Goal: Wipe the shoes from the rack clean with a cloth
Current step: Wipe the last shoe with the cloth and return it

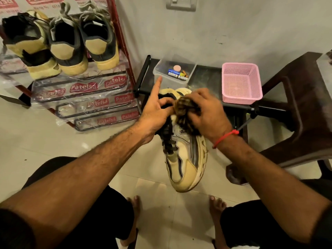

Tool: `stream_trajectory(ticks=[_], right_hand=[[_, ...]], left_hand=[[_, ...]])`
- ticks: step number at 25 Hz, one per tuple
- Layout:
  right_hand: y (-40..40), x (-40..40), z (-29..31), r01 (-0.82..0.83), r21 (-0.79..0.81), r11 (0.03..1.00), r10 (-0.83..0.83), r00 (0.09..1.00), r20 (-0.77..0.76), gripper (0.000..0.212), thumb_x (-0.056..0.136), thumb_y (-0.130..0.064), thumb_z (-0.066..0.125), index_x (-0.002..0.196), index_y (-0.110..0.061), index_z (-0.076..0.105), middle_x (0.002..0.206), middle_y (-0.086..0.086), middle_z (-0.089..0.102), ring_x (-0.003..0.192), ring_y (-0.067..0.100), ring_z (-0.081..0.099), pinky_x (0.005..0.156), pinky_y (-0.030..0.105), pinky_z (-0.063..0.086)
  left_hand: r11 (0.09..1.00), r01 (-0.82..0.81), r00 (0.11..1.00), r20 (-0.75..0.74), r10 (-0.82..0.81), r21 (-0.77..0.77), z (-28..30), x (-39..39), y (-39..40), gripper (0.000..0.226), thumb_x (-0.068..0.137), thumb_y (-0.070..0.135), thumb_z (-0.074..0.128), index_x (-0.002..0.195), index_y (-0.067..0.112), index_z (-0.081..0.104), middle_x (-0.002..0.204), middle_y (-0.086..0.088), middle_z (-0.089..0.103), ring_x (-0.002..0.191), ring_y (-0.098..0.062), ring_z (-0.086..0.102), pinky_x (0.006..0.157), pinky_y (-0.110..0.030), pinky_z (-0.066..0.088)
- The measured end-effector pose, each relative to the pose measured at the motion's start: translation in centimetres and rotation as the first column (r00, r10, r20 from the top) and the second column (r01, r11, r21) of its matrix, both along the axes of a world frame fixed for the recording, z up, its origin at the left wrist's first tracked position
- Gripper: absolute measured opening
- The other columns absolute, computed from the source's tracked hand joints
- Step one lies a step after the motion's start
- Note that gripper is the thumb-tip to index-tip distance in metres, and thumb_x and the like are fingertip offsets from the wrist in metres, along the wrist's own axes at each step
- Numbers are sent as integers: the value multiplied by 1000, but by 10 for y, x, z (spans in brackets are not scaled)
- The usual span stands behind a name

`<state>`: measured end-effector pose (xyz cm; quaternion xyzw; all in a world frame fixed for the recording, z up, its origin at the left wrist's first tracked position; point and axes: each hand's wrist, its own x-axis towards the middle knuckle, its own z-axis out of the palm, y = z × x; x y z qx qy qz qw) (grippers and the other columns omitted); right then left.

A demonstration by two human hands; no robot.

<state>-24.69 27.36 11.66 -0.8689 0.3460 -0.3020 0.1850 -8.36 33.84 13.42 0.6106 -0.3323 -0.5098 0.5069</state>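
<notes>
The left hand (156, 114) is gripping the collar of a cream and black laced sneaker (185, 159), index finger extended toward twelve o'clock. The right hand (206, 112) is pinching a dark patterned cloth (186, 106) against the sneaker, held above the floor at frame centre, toe toward six o'clock.

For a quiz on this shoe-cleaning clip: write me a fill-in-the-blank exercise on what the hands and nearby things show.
1. The right hand presses a crumpled ____ against the shoe.
2. The left hand holds that shoe up near its ____.
3. The number of shoes on the rack's top shelf is ____.
4. The small basket on the low black stand is ____ in colour.

Missing words: cloth; laces; three; pink
</notes>
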Motion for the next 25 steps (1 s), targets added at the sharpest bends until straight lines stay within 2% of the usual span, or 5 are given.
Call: stream_trajectory(ticks=[7, 14, 19, 22, 25], right_hand=[[62, 7, -18, -233, -80, 969, 223, 967, -121, 34, 84, -27, 61, 112, -8, 68, 111, 13, 61, 98, 31, 61, 75, 44, 58], [0, 6, 5, 125, -13, 992, -123, 986, 113, 30, 79, -6, 69, 110, -7, 69, 105, 12, 59, 95, 19, 57, 86, 17, 46], [61, 9, -20, -198, -112, 974, 191, 979, -75, 30, 85, -27, 62, 105, -6, 70, 107, 15, 61, 93, 33, 62, 74, 42, 57], [23, 8, -9, -12, -113, 994, 14, 1000, 18, 28, 85, -21, 60, 108, -6, 69, 107, 16, 60, 93, 29, 60, 78, 36, 55], [-11, -2, 7, 237, 108, 965, -252, 955, 155, 31, 83, -3, 65, 113, -8, 67, 108, 10, 61, 97, 14, 54, 89, 24, 48]], left_hand=[[978, -207, 978, 6, 207, -35, 6, 17, -11, 92, 94, -10, 61, 160, 39, 20, 111, -1, 74, 108, -17, 70, 90, -43, 60], [994, -93, 990, -117, 85, -63, 7, 3, -7, 91, 93, -11, 58, 159, 40, 23, 106, -7, 74, 94, -18, 72, 72, -35, 61], [974, -206, 978, -49, 202, -98, 8, 26, -13, 91, 92, -13, 60, 159, 38, 24, 107, -3, 77, 97, -13, 73, 78, -34, 60], [983, -148, 987, -83, 139, -105, 9, 24, -13, 88, 94, -13, 59, 159, 35, 25, 112, -4, 76, 104, -17, 73, 80, -39, 61], [992, -53, 996, -80, 44, -114, 9, 17, -11, 89, 92, -12, 61, 158, 36, 26, 104, -4, 78, 100, -21, 74, 77, -39, 63]])
